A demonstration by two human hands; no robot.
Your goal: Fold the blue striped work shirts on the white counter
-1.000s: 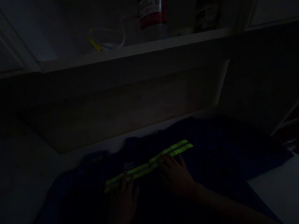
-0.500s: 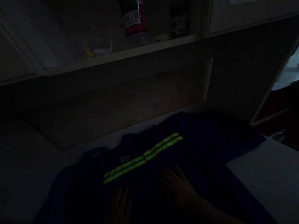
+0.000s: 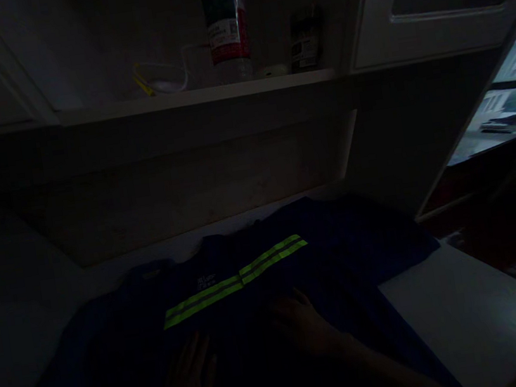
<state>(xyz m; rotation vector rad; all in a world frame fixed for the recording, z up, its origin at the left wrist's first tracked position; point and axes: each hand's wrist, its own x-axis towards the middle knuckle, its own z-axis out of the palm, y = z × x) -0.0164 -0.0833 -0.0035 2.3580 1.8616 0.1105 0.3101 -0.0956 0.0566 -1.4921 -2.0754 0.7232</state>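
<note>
A dark blue work jacket (image 3: pixel 338 252) lies spread on a white tabletop, crossed at the chest by a yellow-green reflective stripe (image 3: pixel 272 259). Small white lettering (image 3: pixel 206 281) sits above the stripe's left half. My left hand (image 3: pixel 188 376) rests flat on the cloth below the stripe's left part, its fingers apart. Right of it, my right hand (image 3: pixel 300 322) touches the jacket front below the stripe's middle. Its thumb stands away from slightly bent fingers, and I see nothing held in it. Deep shadow hides the jacket's lower part and blurs the fingers' outlines.
Above the jacket, a shelf (image 3: pixel 196 97) holds a bottle with a red and white label (image 3: pixel 226 38), a dark jar (image 3: pixel 306 42) and a yellow-and-white cord (image 3: pixel 142 80). White tabletop (image 3: pixel 466 311) shows at right. A window (image 3: pixel 513 93) lies beyond.
The view has shifted slightly, showing more of the window and the table's right corner. Both hands stay on the jacket, and my right hand's fingers look more bent than before.
</note>
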